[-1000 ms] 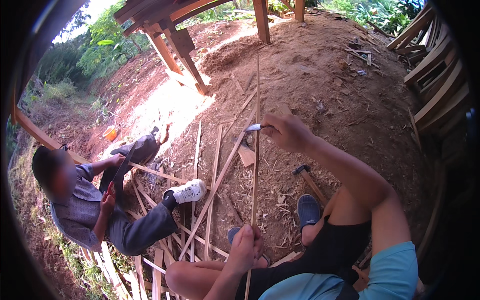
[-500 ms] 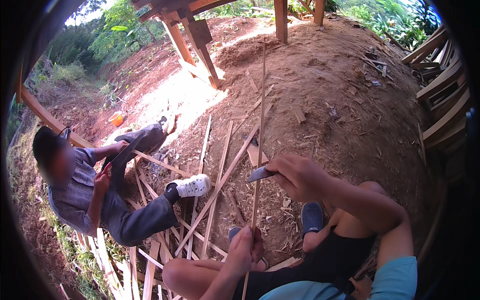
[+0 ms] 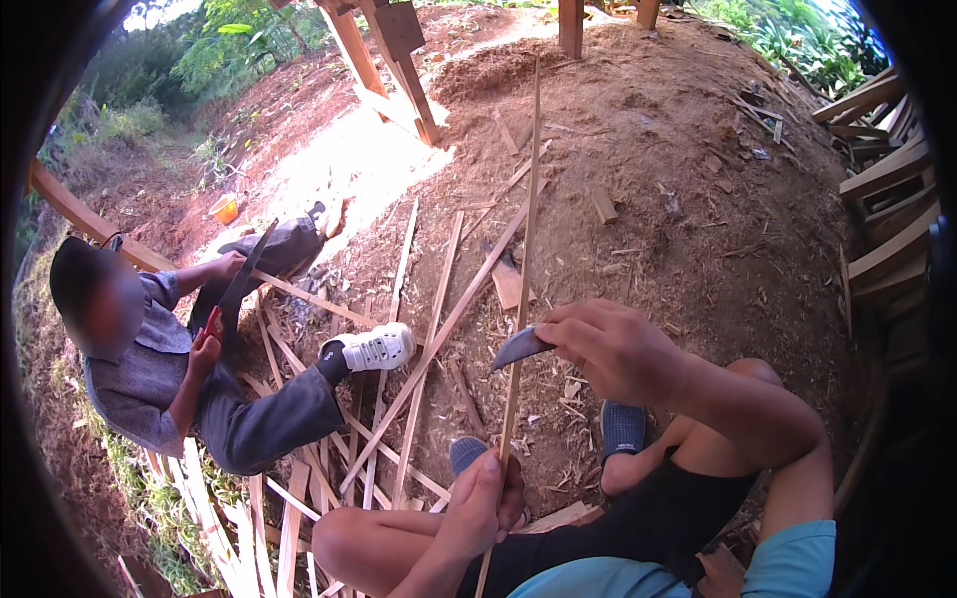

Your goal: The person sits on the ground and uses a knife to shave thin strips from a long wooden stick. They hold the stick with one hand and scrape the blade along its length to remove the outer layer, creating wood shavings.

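A long thin wooden strip runs from my lap out over the ground. My left hand is closed around its near part, thumb lying along the wood. My right hand grips a knife; its handle is hidden in my fingers. The dark, curved knife blade crosses the strip a little beyond my left hand, its tip pointing left. Whether the edge touches the wood, I cannot tell.
At the left a seated person holds a large red-handled knife against another strip. Several wooden strips lie crossed on the ground between us. Stacked timber stands at the right, an orange container at the far left.
My right hand has shifted slightly right and the blade now tilts more downward at its tip. Both hands keep their hold. The co-worker's knife has swung more upright.
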The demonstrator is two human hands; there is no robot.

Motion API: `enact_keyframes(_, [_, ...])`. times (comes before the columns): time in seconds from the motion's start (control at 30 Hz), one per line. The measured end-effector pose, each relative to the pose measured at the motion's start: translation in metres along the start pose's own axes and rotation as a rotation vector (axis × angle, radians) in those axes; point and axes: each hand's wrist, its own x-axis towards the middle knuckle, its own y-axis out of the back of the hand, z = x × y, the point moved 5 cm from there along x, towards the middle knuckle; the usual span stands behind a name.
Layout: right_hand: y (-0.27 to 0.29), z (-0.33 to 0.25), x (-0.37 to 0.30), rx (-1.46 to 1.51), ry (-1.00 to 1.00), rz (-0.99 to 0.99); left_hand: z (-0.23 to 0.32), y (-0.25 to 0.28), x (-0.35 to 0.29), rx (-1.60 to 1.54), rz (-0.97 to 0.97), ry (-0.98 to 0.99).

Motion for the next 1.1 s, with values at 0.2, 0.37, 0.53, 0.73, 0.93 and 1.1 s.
enact_keyframes(0.2, [-0.001, -0.005, 0.002, 0.074, -0.020, -0.011, -0.003, 0.004, 0.006, 0.023, -0.011, -0.027])
enact_keyframes(0.37, [0.000, 0.009, 0.001, 0.065, -0.107, 0.018, 0.002, 0.004, 0.006, 0.060, -0.005, -0.033])
enact_keyframes(0.53, [0.003, 0.011, 0.003, 0.076, -0.135, 0.035, 0.000, 0.007, 0.010, 0.119, 0.018, -0.054])
enact_keyframes(0.73, [0.000, 0.009, -0.002, 0.063, -0.131, 0.026, 0.004, 0.015, 0.016, 0.273, 0.064, -0.160])
enact_keyframes(0.93, [0.034, 0.021, -0.001, 0.274, -0.439, 0.210, 0.025, 0.014, 0.021, 0.285, -0.014, -0.272])
enact_keyframes(1.1, [0.050, 0.048, -0.005, 0.658, -0.589, 0.210, 0.019, 0.005, 0.009, 0.255, 0.014, -0.180])
